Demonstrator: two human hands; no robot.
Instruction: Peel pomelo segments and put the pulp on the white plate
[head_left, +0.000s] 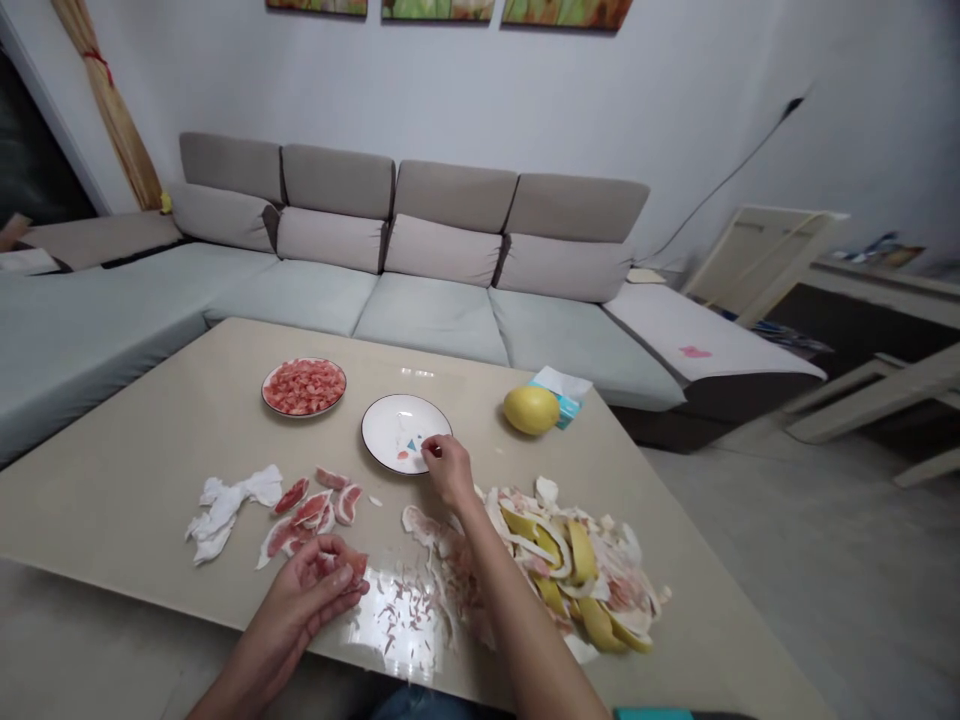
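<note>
Near the table's front edge, my left hand is closed around a peeled pomelo segment, whose red flesh shows at the fingertips. My right hand reaches over the near right rim of a white plate, thumb and fingers pinched together; what they hold, if anything, is hidden. A small pinkish piece lies on this plate beside a blue triangle mark. Several pomelo segments with white membrane lie just beyond my left hand. Further back, a dark-rimmed plate carries a heap of red pomelo pulp.
Pomelo peels and membranes are piled right of my right forearm. Small scraps litter the table between my arms. A crumpled white tissue lies left, a whole yellow pomelo and tissue pack at the back right.
</note>
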